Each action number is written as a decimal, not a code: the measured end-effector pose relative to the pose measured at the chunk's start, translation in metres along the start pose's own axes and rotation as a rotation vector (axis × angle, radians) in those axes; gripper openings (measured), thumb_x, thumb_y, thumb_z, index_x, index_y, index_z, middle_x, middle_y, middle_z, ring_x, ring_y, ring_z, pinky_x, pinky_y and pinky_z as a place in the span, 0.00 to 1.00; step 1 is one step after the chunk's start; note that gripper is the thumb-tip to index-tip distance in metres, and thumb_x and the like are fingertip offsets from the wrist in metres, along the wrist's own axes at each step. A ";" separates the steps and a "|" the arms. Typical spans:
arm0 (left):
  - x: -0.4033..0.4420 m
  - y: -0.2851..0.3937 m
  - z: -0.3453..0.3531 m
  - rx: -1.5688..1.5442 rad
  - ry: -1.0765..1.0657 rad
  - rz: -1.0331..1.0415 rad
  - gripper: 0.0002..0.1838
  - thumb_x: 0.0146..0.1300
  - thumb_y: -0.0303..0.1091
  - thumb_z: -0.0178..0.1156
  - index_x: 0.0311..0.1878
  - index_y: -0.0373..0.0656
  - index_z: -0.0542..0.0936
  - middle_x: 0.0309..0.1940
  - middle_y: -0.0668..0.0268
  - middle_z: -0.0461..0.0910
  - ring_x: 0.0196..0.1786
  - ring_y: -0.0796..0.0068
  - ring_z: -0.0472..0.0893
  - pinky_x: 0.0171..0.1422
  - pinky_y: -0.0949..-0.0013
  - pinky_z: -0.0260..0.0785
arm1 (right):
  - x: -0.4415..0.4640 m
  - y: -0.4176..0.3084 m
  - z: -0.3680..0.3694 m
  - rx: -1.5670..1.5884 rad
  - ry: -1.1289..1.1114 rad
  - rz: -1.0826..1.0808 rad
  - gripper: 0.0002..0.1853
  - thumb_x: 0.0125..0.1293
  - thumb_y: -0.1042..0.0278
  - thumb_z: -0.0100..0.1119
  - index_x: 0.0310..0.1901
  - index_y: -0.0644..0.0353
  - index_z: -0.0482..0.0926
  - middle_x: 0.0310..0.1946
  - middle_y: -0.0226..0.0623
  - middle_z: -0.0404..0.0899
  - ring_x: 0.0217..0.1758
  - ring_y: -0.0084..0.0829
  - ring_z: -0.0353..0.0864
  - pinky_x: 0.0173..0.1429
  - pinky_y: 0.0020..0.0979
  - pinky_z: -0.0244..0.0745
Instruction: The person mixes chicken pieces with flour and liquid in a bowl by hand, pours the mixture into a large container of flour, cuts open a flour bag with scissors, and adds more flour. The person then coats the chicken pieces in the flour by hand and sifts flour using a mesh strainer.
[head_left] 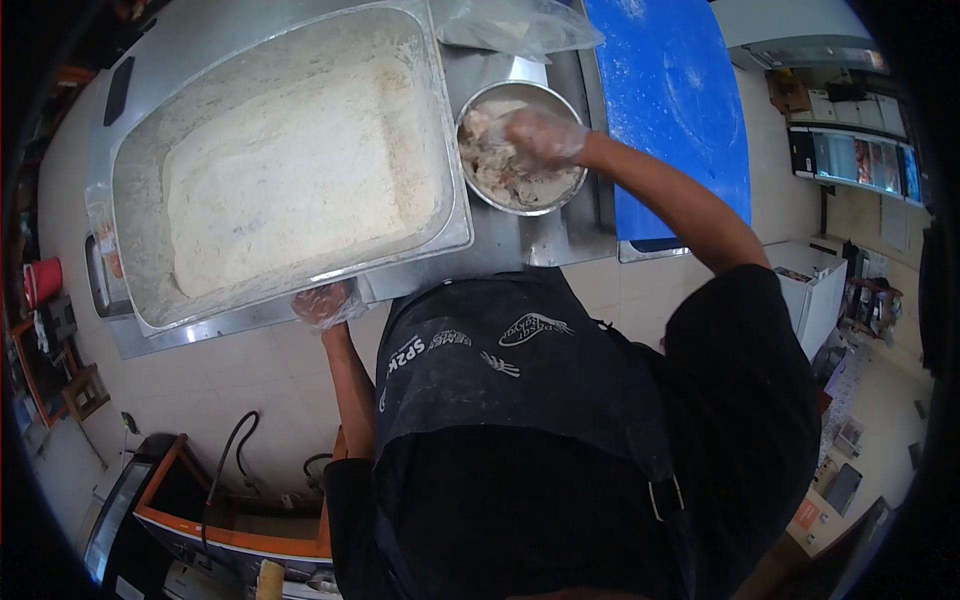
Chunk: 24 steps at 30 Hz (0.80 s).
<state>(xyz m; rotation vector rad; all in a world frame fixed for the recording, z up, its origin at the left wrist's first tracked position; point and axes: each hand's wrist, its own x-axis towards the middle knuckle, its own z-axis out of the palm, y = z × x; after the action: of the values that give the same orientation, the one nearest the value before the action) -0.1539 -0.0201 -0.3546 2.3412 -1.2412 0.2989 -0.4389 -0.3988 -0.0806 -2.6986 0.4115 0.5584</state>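
Observation:
My right hand (543, 138), in a clear plastic glove, reaches into a round metal bowl (535, 211). The bowl holds pale, lumpy, flour-coated pieces (490, 165) that look like raw meat; motion blur and the mix hide my fingers. At the near edge of a large metal tray (455, 232) is my left hand (325, 303), also gloved in clear plastic. It is close under the tray's rim, and I cannot tell whether it grips the edge. A thick layer of off-white flour (290, 160) covers the tray's bottom.
Right of the bowl lies a blue board (675, 120) dusted with white powder. A clear plastic bag (520, 28) rests behind the bowl. The metal table (220, 333) extends under the tray. An orange-edged cabinet (165, 490) stands on the floor at lower left.

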 end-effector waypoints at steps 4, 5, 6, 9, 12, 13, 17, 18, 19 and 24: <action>0.017 0.015 -0.021 0.155 -0.111 0.081 0.24 0.52 0.53 0.58 0.45 0.45 0.78 0.41 0.63 0.80 0.44 0.60 0.78 0.51 0.57 0.69 | -0.041 0.029 0.022 -0.316 0.029 -0.225 0.24 0.51 0.67 0.56 0.52 0.60 0.70 0.45 0.49 0.73 0.48 0.41 0.75 0.55 0.38 0.69; 0.018 0.016 -0.024 0.204 -0.067 0.135 0.24 0.52 0.52 0.58 0.45 0.45 0.78 0.41 0.63 0.80 0.44 0.59 0.78 0.50 0.56 0.68 | -0.046 0.031 0.021 -0.345 -0.101 -0.186 0.28 0.52 0.63 0.57 0.56 0.59 0.67 0.49 0.47 0.70 0.51 0.41 0.73 0.59 0.38 0.65; 0.020 0.018 -0.026 0.252 -0.022 0.187 0.24 0.51 0.52 0.58 0.45 0.45 0.78 0.40 0.63 0.80 0.44 0.58 0.78 0.50 0.55 0.68 | -0.050 0.032 0.020 -0.376 -0.231 -0.148 0.32 0.52 0.60 0.58 0.60 0.58 0.63 0.53 0.46 0.68 0.54 0.40 0.70 0.62 0.38 0.61; 0.011 0.007 -0.016 0.347 -0.146 0.102 0.25 0.57 0.57 0.50 0.51 0.52 0.77 0.50 0.72 0.78 0.56 0.68 0.73 0.62 0.54 0.58 | -0.032 0.015 0.015 -0.370 -0.130 -0.120 0.23 0.58 0.69 0.48 0.57 0.50 0.67 0.50 0.42 0.72 0.47 0.39 0.77 0.54 0.36 0.71; 0.006 0.005 -0.016 0.292 -0.101 0.095 0.25 0.57 0.57 0.51 0.49 0.51 0.78 0.49 0.71 0.79 0.54 0.68 0.75 0.61 0.54 0.61 | -0.003 0.026 0.044 -0.408 -0.177 -0.154 0.19 0.60 0.69 0.46 0.55 0.50 0.70 0.44 0.41 0.75 0.45 0.38 0.78 0.50 0.34 0.73; 0.010 0.007 -0.019 0.283 -0.197 0.037 0.25 0.57 0.57 0.51 0.49 0.50 0.78 0.47 0.70 0.79 0.53 0.68 0.76 0.59 0.54 0.62 | 0.004 0.034 0.050 -0.270 -0.182 -0.076 0.19 0.60 0.68 0.47 0.55 0.50 0.70 0.42 0.41 0.76 0.45 0.38 0.78 0.49 0.34 0.73; 0.024 0.036 -0.036 0.047 -0.277 -0.143 0.24 0.56 0.57 0.52 0.46 0.49 0.79 0.42 0.69 0.81 0.47 0.69 0.79 0.54 0.56 0.67 | 0.015 0.040 0.062 -0.185 -0.201 0.063 0.21 0.58 0.65 0.51 0.55 0.51 0.70 0.33 0.39 0.78 0.43 0.37 0.78 0.46 0.34 0.74; 0.021 0.034 -0.034 -0.056 -0.221 -0.171 0.24 0.56 0.57 0.53 0.46 0.49 0.80 0.41 0.69 0.82 0.46 0.69 0.79 0.53 0.57 0.68 | 0.014 0.037 0.065 -0.276 -0.203 0.055 0.22 0.58 0.64 0.52 0.55 0.52 0.69 0.32 0.39 0.78 0.43 0.37 0.78 0.46 0.34 0.74; 0.023 0.032 -0.029 -0.040 -0.127 -0.081 0.24 0.55 0.57 0.53 0.45 0.49 0.80 0.40 0.69 0.82 0.45 0.69 0.79 0.51 0.58 0.68 | 0.012 0.041 0.068 -0.289 -0.120 0.015 0.22 0.57 0.64 0.53 0.55 0.51 0.70 0.33 0.39 0.78 0.44 0.37 0.78 0.46 0.35 0.74; 0.024 0.028 -0.025 0.140 -0.020 0.073 0.23 0.53 0.58 0.54 0.40 0.49 0.81 0.36 0.68 0.82 0.40 0.67 0.80 0.44 0.62 0.70 | -0.022 0.039 0.045 -0.121 0.100 -0.001 0.29 0.48 0.66 0.60 0.56 0.57 0.69 0.39 0.48 0.76 0.44 0.47 0.76 0.52 0.42 0.72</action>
<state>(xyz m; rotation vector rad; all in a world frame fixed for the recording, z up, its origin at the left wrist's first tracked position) -0.1628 -0.0386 -0.3147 2.4247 -1.3579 0.3999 -0.4865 -0.4115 -0.1205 -2.8517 0.4152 0.4631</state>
